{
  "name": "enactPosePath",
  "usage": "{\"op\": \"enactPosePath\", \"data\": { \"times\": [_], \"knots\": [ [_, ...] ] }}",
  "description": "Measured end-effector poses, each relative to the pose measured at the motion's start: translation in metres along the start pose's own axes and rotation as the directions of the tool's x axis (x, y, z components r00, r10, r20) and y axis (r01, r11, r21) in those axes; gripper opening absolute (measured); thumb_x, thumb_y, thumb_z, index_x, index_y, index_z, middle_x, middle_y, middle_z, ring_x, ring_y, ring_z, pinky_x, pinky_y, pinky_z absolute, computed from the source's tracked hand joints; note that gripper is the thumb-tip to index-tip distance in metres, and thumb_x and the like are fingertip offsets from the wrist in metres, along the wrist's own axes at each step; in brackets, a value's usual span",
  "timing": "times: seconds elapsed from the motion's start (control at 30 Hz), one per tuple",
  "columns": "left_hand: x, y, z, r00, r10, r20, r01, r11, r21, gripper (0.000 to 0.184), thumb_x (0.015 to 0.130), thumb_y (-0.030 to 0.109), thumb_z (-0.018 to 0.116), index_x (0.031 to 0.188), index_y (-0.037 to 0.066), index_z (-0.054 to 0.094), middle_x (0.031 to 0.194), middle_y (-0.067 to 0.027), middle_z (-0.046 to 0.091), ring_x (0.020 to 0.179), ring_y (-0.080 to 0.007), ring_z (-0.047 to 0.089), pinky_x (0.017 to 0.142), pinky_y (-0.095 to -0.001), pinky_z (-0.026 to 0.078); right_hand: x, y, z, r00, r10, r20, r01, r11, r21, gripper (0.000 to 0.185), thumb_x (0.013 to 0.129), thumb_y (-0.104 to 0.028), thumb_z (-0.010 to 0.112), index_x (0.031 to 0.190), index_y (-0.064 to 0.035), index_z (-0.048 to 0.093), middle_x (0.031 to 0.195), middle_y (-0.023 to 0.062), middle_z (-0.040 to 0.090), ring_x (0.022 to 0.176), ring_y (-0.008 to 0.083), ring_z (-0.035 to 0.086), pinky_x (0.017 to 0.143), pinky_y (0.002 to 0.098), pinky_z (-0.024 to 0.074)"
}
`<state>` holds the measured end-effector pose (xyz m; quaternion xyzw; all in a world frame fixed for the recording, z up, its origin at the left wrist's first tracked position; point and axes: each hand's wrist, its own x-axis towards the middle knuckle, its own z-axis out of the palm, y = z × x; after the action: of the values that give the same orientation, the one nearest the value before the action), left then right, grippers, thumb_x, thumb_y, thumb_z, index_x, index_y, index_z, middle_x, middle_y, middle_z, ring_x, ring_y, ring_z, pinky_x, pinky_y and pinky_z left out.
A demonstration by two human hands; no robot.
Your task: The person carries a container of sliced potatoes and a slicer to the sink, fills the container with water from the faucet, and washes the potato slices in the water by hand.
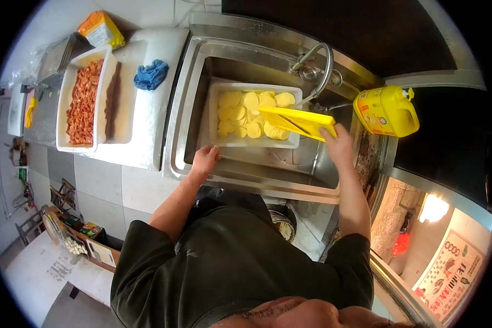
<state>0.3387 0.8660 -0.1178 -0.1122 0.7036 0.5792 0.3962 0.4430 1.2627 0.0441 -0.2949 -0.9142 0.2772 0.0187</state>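
A white tub stands in the steel sink, with many round, pale yellow slices that look like potato inside. My left hand is closed at the tub's near left corner, its fingertips on the rim. In my right hand is the near end of a long, flat yellow plastic slicer. It slants over the tub's right side, its far end above the slices. The fingers under the slicer are partly hidden.
A curved faucet hangs over the sink. On the right ledge stands a yellow jug with a pump top. The left counter bears a blue cloth, a tub of red-brown meat strips and an orange-yellow bag.
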Motion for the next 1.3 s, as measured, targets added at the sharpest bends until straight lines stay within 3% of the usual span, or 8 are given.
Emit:
{"op": "enactPosePath", "data": {
  "times": [0.2,0.33,0.63,0.77,0.83,1.07,1.2,1.3],
  "knots": [
    [-0.013,0.028,0.016,0.999,0.052,0.009,-0.052,0.997,0.062,0.029,0.098,0.026,0.056,0.099,-0.002,0.064,0.083,-0.0038,0.064,0.073,-0.0110,0.056,0.067,-0.0247,0.046,0.037,-0.027,0.027,0.660,-0.737,0.142,0.734,0.593,-0.332,0.027,0.060,-0.014,0.077,0.078,-0.0050,0.059,0.081,0.0091,0.063,0.080,0.0285,0.063,0.075,0.0383,0.0510],
    [-0.010,0.016,0.015,0.999,0.046,-0.006,-0.045,0.993,0.109,0.030,0.098,0.026,0.056,0.101,-0.002,0.064,0.084,-0.0039,0.064,0.074,-0.0108,0.056,0.068,-0.0252,0.046,0.061,-0.027,0.022,0.384,-0.900,0.205,0.910,0.332,-0.247,0.014,0.067,-0.009,0.065,0.077,-0.0038,0.056,0.086,0.0092,0.063,0.082,0.0254,0.062,0.078,0.0383,0.0509],
    [-0.028,0.007,0.018,0.998,0.027,-0.062,-0.016,0.987,0.161,0.038,0.092,0.031,0.058,0.102,-0.004,0.066,0.080,-0.0082,0.066,0.075,-0.0152,0.060,0.069,-0.0297,0.049,0.047,-0.023,-0.037,0.326,-0.940,0.099,0.910,0.284,-0.301,0.015,0.065,-0.006,0.064,0.079,-0.0028,0.058,0.088,0.0109,0.063,0.084,0.0268,0.063,0.079,0.0407,0.0508],
    [-0.021,0.008,0.021,0.995,0.054,-0.085,-0.033,0.972,0.231,0.041,0.092,0.034,0.058,0.103,-0.005,0.066,0.086,-0.0132,0.069,0.079,-0.0199,0.064,0.073,-0.0336,0.050,0.001,-0.010,-0.059,0.703,-0.711,0.025,0.672,0.652,-0.351,0.023,0.076,-0.017,0.076,0.088,-0.0036,0.062,0.085,0.0147,0.066,0.081,0.0353,0.064,0.074,0.0437,0.0528],
    [-0.020,0.018,0.020,0.997,0.044,-0.057,-0.029,0.970,0.242,0.043,0.091,0.035,0.057,0.106,-0.005,0.066,0.091,-0.0166,0.069,0.085,-0.0251,0.066,0.077,-0.0365,0.051,-0.026,-0.001,-0.054,0.952,-0.288,-0.107,0.268,0.948,-0.172,0.029,0.079,-0.025,0.079,0.088,-0.0028,0.062,0.086,0.0170,0.065,0.079,0.0367,0.064,0.070,0.0443,0.0520],
    [-0.021,0.036,0.012,0.994,0.112,-0.014,-0.099,0.924,0.368,0.047,0.091,0.037,0.055,0.112,-0.003,0.065,0.106,-0.0252,0.067,0.104,-0.0386,0.063,0.093,-0.0420,0.048,-0.017,-0.028,-0.025,0.763,-0.635,-0.119,0.592,0.761,-0.267,0.027,0.077,-0.023,0.078,0.086,-0.0042,0.061,0.083,0.0162,0.065,0.077,0.0357,0.063,0.066,0.0435,0.0509],
    [-0.029,0.044,0.009,0.993,0.119,-0.015,-0.103,0.905,0.412,0.047,0.091,0.037,0.056,0.112,-0.003,0.065,0.106,-0.0251,0.067,0.105,-0.0387,0.063,0.094,-0.0422,0.047,0.006,-0.051,-0.011,0.849,-0.520,-0.097,0.472,0.828,-0.303,0.024,0.078,-0.022,0.075,0.086,-0.0049,0.060,0.085,0.0165,0.065,0.080,0.0370,0.063,0.068,0.0435,0.0508],
    [-0.041,0.043,0.001,0.968,0.233,-0.089,-0.174,0.887,0.428,0.038,0.094,0.033,0.056,0.103,-0.002,0.066,0.085,-0.0104,0.068,0.081,-0.0196,0.064,0.077,-0.0340,0.050,-0.006,-0.070,-0.030,0.900,-0.425,-0.094,0.406,0.898,-0.170,0.024,0.083,-0.023,0.071,0.090,-0.0024,0.061,0.085,0.0184,0.066,0.081,0.0394,0.063,0.069,0.0452,0.0507]
  ]
}}
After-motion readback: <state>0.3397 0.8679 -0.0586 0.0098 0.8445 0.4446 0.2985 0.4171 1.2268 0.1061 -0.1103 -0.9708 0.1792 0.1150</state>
